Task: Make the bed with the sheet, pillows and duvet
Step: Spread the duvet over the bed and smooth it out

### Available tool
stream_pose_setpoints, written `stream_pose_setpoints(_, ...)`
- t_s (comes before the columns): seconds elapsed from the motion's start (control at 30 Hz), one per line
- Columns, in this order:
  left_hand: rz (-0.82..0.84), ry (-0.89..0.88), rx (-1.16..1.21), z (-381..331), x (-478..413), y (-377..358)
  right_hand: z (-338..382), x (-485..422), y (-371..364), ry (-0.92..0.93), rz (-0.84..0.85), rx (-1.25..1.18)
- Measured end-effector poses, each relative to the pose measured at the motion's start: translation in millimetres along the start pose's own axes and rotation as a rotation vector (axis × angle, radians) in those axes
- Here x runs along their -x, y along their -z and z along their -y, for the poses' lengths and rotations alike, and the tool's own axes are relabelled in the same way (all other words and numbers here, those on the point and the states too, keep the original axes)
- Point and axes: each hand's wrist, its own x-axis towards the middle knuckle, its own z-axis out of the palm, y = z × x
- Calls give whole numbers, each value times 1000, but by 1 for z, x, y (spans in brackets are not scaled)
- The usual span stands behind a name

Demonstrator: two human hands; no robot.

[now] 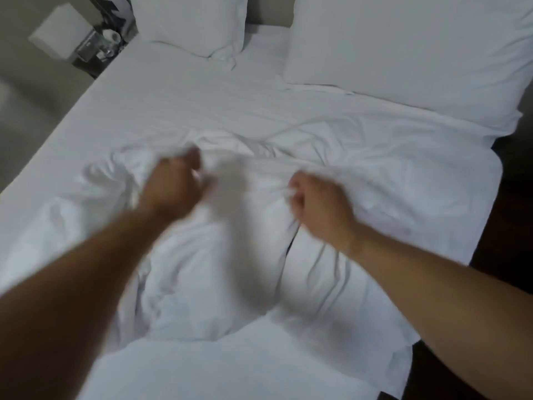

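The left hand [173,189] and right hand [320,206] each grip the white duvet [207,284], fingers [298,197] curled tight into bunched folds; blur smears the left. The duvet lies crumpled over the bed's middle and foot, on the flat sheet [173,90]. The left pillow [196,21] and right pillow [403,47] sit at the head.

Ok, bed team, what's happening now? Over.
Left hand and right hand both gripping the duvet. It's bunched mid-bed, pillows at the head. Nothing in the way.
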Motion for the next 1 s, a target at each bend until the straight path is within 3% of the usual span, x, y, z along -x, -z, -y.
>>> stream_pose_setpoints(0.1,559,-6,96,-46,88,-78,5,69,-32,67,456,18)
stream_pose_setpoints(0.17,691,16,-66,-41,129,-126,-15,98,-50,132,669,120)
stream_pose_setpoints(0.37,428,35,-196,-5,184,-179,-50,102,-76,156,670,64)
stream_pose_setpoints(0.5,301,152,-109,-6,190,-185,-51,119,-80,154,454,60)
stream_pose_setpoints(0.67,279,182,23,6,198,-169,-58,184,-77,98,172,119)
stream_pose_setpoints(0.83,220,3,21,19,248,-129,-34,204,-56,-7,355,72)
stream_pose_setpoints(0.93,262,-306,-16,53,277,-91,-10,223,-28,-2,472,-27)
stream_pose_setpoints(1.0,398,-326,-43,71,296,-58,16,242,-4,29,537,-86)
